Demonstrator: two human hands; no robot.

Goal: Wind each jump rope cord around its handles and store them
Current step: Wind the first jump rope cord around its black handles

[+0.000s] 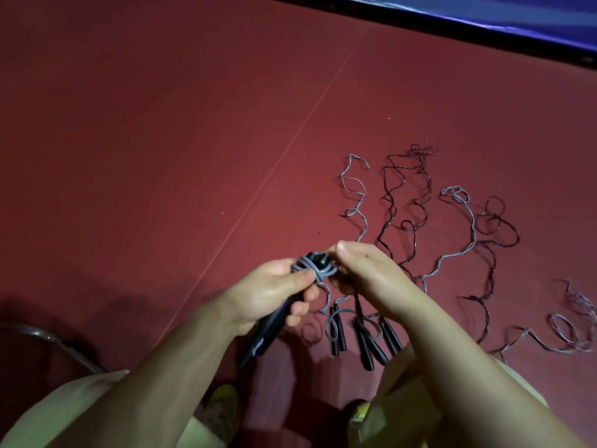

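The grey cord [315, 268] sits wound in several crossing turns around the top end of a pair of dark handles [274, 324], held up above the red floor [161, 140] in front of the person's knees. The left hand [274, 292] grips the handles, thumb pressed onto the coil and the fingers [300, 307] curled beneath. The right hand [361, 270] is at the far side of the coil with its fingers bent inward; they seem to pinch the last bit of cord, though the tip itself is hidden behind the hand.

The step in hand looks like finishing the wrap and tucking the tail. To do it well, the left thumb should keep the turns pinned so they do not spring loose, while the right hand pulls the tail snug and slips it under a tight turn, not a slack one. A short loose run of cord hangs below the coil and needs taking up first.

On the floor just beyond lie more dark handles [371, 347] with loose grey cords [355, 189] and black cords [407, 189] trailing away, unwound, some crossing each other.
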